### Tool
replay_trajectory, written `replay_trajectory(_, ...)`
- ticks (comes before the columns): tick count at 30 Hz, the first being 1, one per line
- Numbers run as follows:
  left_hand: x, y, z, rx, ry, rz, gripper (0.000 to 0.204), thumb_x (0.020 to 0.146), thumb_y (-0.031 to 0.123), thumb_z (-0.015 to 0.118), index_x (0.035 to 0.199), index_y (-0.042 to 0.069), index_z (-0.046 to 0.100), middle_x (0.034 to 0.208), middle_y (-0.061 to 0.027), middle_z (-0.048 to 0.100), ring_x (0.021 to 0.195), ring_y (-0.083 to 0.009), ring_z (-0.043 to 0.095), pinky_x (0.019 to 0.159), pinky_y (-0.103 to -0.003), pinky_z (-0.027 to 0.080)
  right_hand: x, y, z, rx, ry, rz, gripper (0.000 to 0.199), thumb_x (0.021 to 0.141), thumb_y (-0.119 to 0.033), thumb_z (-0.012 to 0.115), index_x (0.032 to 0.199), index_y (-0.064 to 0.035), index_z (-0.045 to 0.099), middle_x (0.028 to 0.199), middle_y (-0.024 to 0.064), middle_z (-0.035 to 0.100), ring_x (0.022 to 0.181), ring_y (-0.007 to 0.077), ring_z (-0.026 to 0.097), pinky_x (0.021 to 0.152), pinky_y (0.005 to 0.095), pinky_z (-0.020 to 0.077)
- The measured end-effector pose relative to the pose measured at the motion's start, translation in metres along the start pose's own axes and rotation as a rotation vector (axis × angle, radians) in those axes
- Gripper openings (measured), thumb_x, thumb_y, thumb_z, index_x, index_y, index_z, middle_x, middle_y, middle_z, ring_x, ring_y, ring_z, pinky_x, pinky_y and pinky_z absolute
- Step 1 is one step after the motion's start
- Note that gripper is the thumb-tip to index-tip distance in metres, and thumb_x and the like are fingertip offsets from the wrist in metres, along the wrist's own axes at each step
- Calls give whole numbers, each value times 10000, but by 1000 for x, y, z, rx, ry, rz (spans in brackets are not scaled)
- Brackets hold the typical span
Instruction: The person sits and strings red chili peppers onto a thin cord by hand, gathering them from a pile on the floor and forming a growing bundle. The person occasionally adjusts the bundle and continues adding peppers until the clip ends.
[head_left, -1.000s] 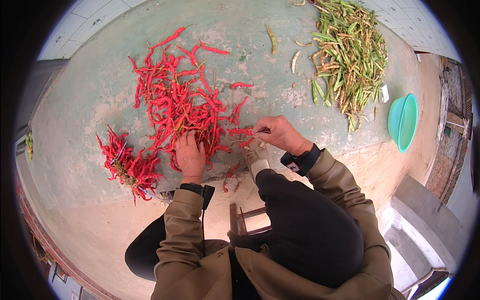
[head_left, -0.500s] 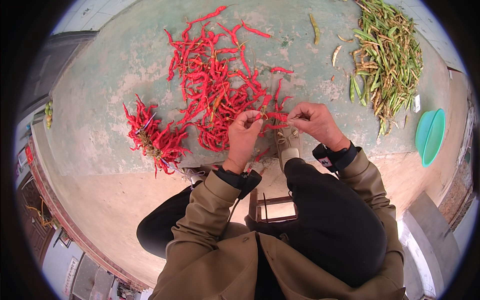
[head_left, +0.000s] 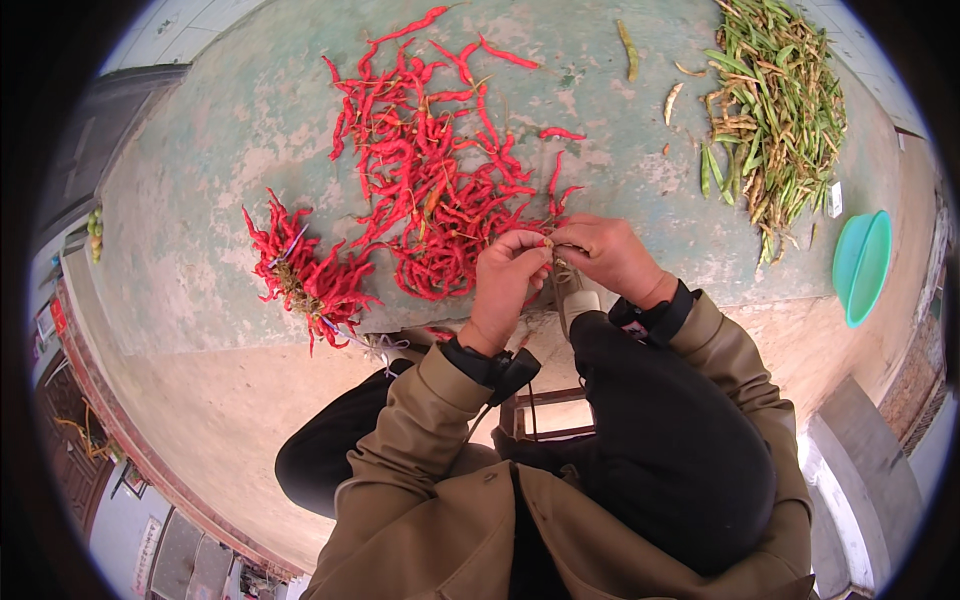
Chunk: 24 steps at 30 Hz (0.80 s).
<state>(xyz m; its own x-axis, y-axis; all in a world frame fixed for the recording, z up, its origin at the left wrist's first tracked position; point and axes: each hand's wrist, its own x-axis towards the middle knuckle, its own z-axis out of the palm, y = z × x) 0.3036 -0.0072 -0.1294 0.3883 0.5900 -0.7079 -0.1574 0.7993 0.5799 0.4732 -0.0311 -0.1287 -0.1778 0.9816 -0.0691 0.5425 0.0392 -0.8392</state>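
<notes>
Slab (head_left: 625, 170): worn and blotched, green-grey; the heaps are spread over it, and its front edge is bordered by tan ground.
Chilli heap (head_left: 425, 190): bright red, twisted chillies are piled loosely at the middle of the slab, ahead of the hands and partly overlapped by them at its near right corner.
Bean pods (head_left: 775, 125): green and brown, they are heaped at the far right, well apart from the chillies.
Tied bunch (head_left: 300, 275): red chillies are gathered around brown stems and bound with pale string; it is laid left of the chilli heap, near the front edge.
Basin (head_left: 862, 268): teal, seen to the right, just beyond the bean pods.
Shoe (head_left: 580, 302): light-coloured, partly hidden under the right hand (head_left: 617, 255).
Right hand: thumb and fingers are curled and drawn together, brought against the tips of the left hand (head_left: 505, 285); what is held cannot be told.
Left hand: thumb and forefinger are pressed together, with a speck of red seen at the tips; whether a chilli is gripped cannot be told.
Card (head_left: 835, 200): small and white, placed beside the bean pods.
Stray chilli (head_left: 562, 134): left lying just right of the chilli heap.
</notes>
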Motion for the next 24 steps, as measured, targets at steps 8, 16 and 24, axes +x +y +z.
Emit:
replay_trajectory(8, 5, -6, 0, 79, 156, 127, 96, 808, 42, 606, 897, 34, 571, 711, 13, 551, 590, -45, 502, 509, -190, 408, -4, -3, -9, 395, 23, 434, 66, 744, -52, 650, 807, -32, 640, 697, 50, 597, 603, 113, 559, 550, 250, 452)
replay_trajectory(16, 1, -29, 11, 753, 225, 512, 173, 755, 27, 618, 920, 45, 568, 729, -99, 553, 612, -217, 558, 541, -322, 455, -4, -3, 2, 601, 58, 580, 93, 765, -77, 681, 789, -3, 631, 664, 7, 591, 575, 36, 504, 504, 198, 413)
replay_trajectory(24, -7, -30, 7, 918, 232, 636, 120, 745, 53, 642, 845, 31, 578, 719, -121, 562, 606, -242, 566, 544, -320, 461, -3, -3, 6, 562, -13, 606, 111, 751, -74, 697, 777, 3, 622, 653, -1, 586, 569, 30, 502, 494, 194, 408)
